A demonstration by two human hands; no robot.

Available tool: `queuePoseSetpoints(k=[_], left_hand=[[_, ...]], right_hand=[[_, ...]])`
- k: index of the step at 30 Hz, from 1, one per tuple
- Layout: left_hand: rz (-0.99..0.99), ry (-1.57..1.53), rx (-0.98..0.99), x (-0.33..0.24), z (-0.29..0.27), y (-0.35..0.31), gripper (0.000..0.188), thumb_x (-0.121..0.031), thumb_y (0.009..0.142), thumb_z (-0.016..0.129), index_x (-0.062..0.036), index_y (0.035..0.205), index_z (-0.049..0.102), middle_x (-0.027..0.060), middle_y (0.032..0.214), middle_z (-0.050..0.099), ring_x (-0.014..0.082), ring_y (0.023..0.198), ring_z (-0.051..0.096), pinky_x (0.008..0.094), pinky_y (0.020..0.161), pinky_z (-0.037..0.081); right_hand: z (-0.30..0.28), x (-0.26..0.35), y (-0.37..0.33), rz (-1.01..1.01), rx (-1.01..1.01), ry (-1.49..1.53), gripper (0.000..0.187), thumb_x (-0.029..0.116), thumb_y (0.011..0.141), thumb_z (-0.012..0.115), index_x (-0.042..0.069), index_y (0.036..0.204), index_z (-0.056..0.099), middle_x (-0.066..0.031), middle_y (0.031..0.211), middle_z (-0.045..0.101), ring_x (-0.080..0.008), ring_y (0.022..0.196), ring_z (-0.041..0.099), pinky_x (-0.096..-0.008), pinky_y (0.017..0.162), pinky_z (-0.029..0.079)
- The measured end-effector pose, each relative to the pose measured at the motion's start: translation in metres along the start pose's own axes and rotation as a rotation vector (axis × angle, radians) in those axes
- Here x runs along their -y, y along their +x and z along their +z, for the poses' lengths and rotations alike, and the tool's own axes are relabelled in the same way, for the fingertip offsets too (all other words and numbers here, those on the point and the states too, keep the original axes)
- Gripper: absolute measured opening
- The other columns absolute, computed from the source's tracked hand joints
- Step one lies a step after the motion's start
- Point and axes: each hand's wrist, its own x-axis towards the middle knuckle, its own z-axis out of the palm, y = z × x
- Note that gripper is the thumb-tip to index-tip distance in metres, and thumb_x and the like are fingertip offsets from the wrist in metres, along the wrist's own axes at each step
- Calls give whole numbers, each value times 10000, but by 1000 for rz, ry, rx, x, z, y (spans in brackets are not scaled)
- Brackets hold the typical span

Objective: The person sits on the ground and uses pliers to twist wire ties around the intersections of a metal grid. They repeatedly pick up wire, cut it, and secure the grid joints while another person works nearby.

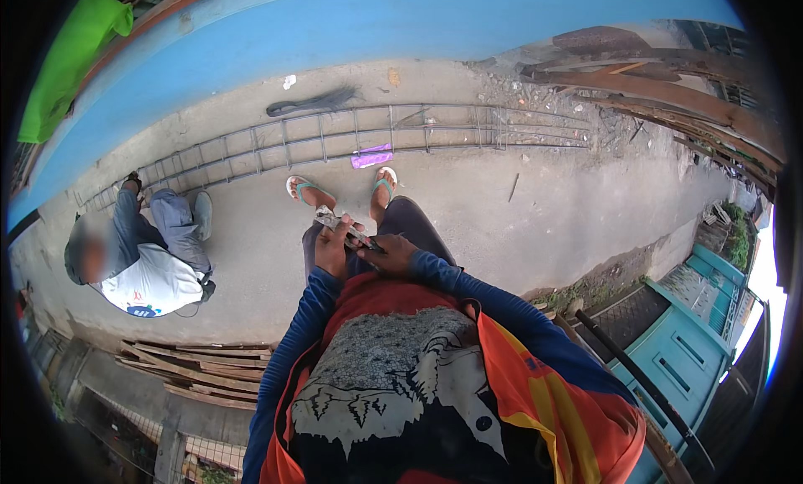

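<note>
Both of my hands are together in front of my lap. My left hand (334, 248) is closed around a pale grey, crumpled-looking strip (329, 220), which sticks out past its fingers toward my feet. My right hand (393, 255) is closed beside it, around a small dark thing (373, 245) whose kind I cannot make out. Beyond my sandalled feet, a long cage of steel rebar (314, 150) lies on the concrete. A purple packet (371, 156) lies against its near bars.
At the left a crouching person (155, 250) reaches toward the rebar cage's end. A bundle of dark wire (311, 102) lies by the blue wall (401, 24). Wooden planks (196, 369) are stacked at lower left, timber (669, 87) at upper right. A turquoise gate (682, 358) stands right.
</note>
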Motion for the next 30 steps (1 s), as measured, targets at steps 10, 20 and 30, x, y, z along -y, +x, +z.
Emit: queuePoseSetpoints(k=[10,20,30], left_hand=[[69,136,12,18,90,-11,225,-248,944,633,-27,934,591,70,795,672,110,612,579,266,566,491],[-15,-17,-9,41,101,-6,217,-261,938,641,-54,929,577,88,816,674,123,576,556,273,513,455],[-5,-40,-99,54,90,-18,210,-254,927,651,-71,952,551,78,776,650,122,563,541,288,509,450]], right_hand=[[-35,-41,-61,-198,-205,-76,339,386,942,575,54,967,641,-208,842,659,-355,785,667,-429,690,507],[-68,-113,-67,12,-305,255,508,428,963,553,-6,1226,526,-164,793,662,-228,716,668,-344,652,532],[-253,-356,-101,731,-789,1240,751,715,885,321,138,1352,435,-121,1210,552,-332,1194,506,-542,945,451]])
